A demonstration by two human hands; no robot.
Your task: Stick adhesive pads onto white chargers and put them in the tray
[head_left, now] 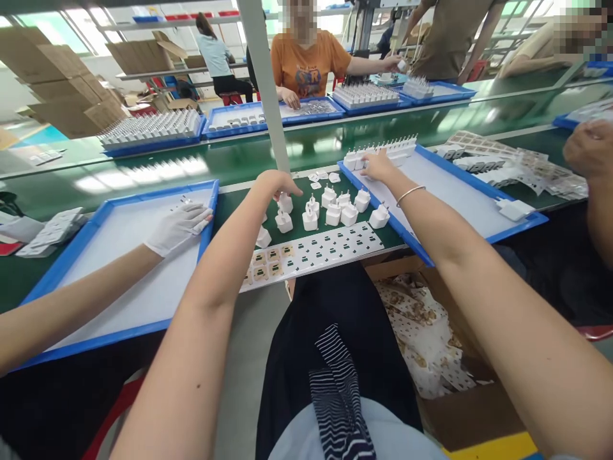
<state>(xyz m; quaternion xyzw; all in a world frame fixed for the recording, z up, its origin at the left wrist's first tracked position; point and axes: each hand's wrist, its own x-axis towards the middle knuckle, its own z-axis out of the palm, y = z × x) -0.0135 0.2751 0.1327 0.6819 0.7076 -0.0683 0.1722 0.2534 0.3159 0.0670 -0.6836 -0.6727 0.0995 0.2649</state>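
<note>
My left hand (281,183) is bent down over a loose group of white plug chargers (334,214) on the green bench. Its fingers close on one charger (286,204), partly hidden below them. At the left end of a row of chargers (401,151) standing pins-up in the blue-rimmed tray (467,185), my right hand (378,167) has its fingers round a charger, mostly covered by the hand. A sheet of labels (330,248) lies along the bench's front edge; its left part still carries tan labels.
A co-worker's gloved hand (179,227) rests in the blue-rimmed tray (108,255) at left. Another person's hand (591,150) is at far right. A carton of waste sheets (426,338) stands below the bench. A white post (263,83) rises ahead.
</note>
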